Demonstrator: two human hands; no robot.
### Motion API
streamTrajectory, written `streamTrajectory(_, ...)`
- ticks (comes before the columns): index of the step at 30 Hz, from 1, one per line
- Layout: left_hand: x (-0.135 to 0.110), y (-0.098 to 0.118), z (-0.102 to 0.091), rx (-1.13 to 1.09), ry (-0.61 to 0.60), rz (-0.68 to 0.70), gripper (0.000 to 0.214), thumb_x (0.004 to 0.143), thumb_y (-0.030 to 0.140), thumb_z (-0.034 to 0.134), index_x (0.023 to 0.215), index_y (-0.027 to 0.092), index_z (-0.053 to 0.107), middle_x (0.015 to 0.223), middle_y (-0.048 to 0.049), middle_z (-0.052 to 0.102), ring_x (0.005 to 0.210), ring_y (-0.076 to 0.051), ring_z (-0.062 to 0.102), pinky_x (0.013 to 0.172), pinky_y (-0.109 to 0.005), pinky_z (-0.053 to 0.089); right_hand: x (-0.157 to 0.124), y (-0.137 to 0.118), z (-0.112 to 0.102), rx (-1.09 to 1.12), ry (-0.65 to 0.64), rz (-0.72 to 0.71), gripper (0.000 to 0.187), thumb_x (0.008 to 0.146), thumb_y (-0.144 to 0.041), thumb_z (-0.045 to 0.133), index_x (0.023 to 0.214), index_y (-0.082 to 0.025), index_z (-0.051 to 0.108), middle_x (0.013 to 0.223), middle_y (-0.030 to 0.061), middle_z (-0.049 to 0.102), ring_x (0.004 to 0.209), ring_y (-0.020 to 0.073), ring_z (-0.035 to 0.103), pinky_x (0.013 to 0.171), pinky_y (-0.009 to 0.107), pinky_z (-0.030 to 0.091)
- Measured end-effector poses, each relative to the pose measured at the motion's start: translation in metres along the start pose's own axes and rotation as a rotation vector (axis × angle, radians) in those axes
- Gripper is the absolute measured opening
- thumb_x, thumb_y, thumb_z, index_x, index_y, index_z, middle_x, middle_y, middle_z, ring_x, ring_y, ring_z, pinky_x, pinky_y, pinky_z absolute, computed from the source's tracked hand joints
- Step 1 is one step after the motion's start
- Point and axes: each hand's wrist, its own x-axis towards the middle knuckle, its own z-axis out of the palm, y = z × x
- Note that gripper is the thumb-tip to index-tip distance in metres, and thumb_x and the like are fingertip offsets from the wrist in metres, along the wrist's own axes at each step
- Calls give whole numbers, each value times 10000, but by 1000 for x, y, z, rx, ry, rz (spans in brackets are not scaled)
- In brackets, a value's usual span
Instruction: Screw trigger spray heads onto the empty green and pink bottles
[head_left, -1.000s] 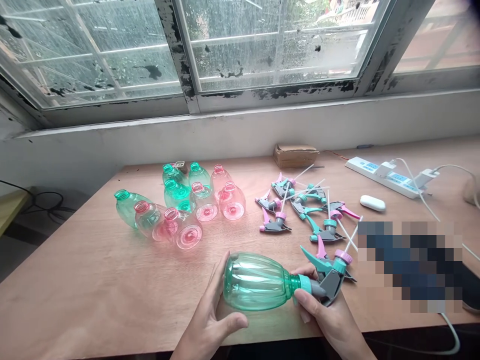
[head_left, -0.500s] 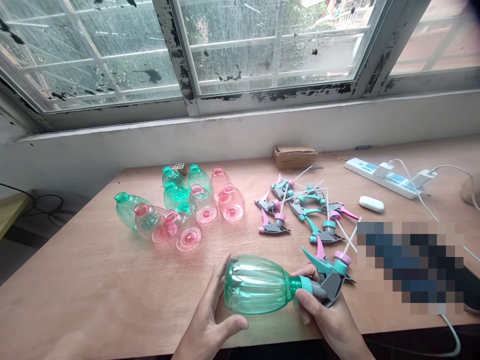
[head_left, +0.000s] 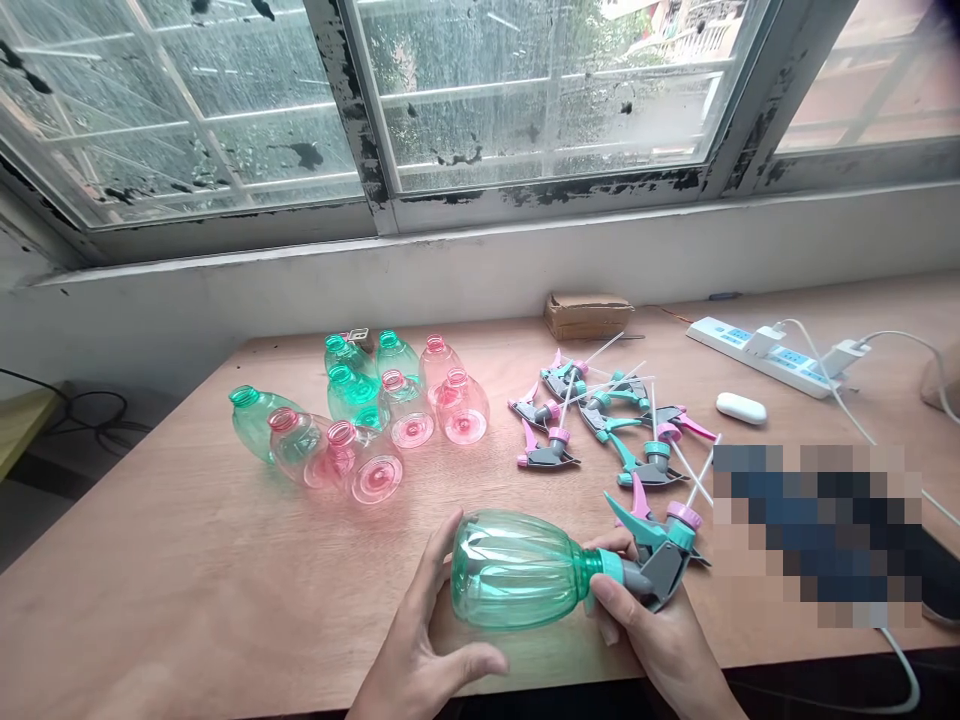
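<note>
A transparent green spray bottle (head_left: 517,570) lies sideways above the front of the table, its base to the left. My right hand (head_left: 660,630) pinches the turquoise collar at its neck between thumb and fingers. Beyond that collar is the grey and turquoise trigger sprayer head (head_left: 664,565), fitted at the bottle's mouth. Around the bottle's base my left hand (head_left: 427,630) is spread, thumb stretched out below and clear of the plastic. Whether its fingers touch the far side of the base is hard to see.
Several green and pink bottles without heads (head_left: 375,465) stand at left. Loose trigger sprayers (head_left: 551,455) with white tubes lie in the middle right. Behind are a cardboard box (head_left: 589,316) and a power strip (head_left: 765,355) with cables. A white oval case (head_left: 742,408) lies near a blurred patch.
My left hand has shifted slightly right, its thumb reaching a little farther under the bottle. The right hand keeps its hold, and the bottle is almost in the same place.
</note>
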Motion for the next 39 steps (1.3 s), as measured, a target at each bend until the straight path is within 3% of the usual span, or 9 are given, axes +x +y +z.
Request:
streamTrajectory(4, 1, -1, -3, -7, -42, 19, 929, 779, 587, 855, 1590, 438, 428, 1700, -18, 419, 1593, -389, 283, 1300, -500, 273, 0, 1, -1, 6, 0, 1, 427, 842, -571, 856, 1019, -214, 702, 601, -16, 653, 481, 153, 511, 520, 284, 407)
streamTrajectory(8, 4, 0, -3, 62, -37, 50, 947, 763, 484, 908, 1579, 471, 429, 1734, 15, 341, 1596, -377, 272, 1307, -470, 260, 1, -1, 1, 31, 14, -13, 425, 848, -554, 861, 1035, -212, 694, 580, -42, 616, 477, 140, 497, 529, 282, 395)
streamTrajectory(14, 2, 1, -1, 47, -62, -1, 1037, 782, 419, 910, 1630, 467, 314, 1653, -9, 485, 1516, -353, 423, 1273, -466, 347, 1, -3, 2, 89, 24, -1, 422, 853, -531, 873, 1043, -231, 644, 590, -48, 646, 463, 128, 503, 524, 271, 379)
streamTrajectory(19, 3, 5, 0, 124, -73, 15, 955, 866, 380, 840, 1643, 447, 289, 1729, -9, 368, 1579, -331, 338, 1321, -496, 235, 3, 0, 1, 51, 12, 3, 445, 838, -536, 879, 1062, -207, 679, 597, -24, 667, 466, 125, 501, 505, 260, 385)
streamTrajectory(22, 3, 11, 3, 93, -60, 74, 854, 907, 353, 798, 1623, 441, 341, 1741, -20, 342, 1580, -338, 343, 1318, -502, 240, 3, 0, 0, 20, 12, 20, 449, 807, -535, 898, 1030, -201, 697, 602, -9, 685, 461, 127, 498, 490, 258, 401)
streamTrajectory(27, 1, 10, 2, -2, -65, 83, 895, 865, 398, 840, 1605, 497, 346, 1745, 22, 335, 1615, -328, 264, 1322, -494, 220, 3, -2, 0, 6, -53, 29, 389, 815, -519, 896, 958, -196, 734, 604, 7, 707, 466, 134, 519, 487, 254, 433)
streamTrajectory(31, 3, 5, -2, 61, -61, 73, 867, 879, 396, 827, 1607, 479, 363, 1758, 31, 302, 1628, -317, 228, 1328, -466, 212, 3, 0, -1, -5, -55, 30, 368, 832, -503, 889, 967, -193, 744, 599, 6, 709, 469, 142, 541, 494, 256, 445)
streamTrajectory(39, 2, 1, 2, -2, 14, 64, 917, 815, 393, 885, 1591, 468, 402, 1701, 5, 431, 1589, -319, 339, 1308, -458, 274, 5, 4, -2, 30, -63, 2, 360, 860, -507, 871, 942, -193, 712, 573, -14, 689, 434, 132, 536, 496, 251, 409)
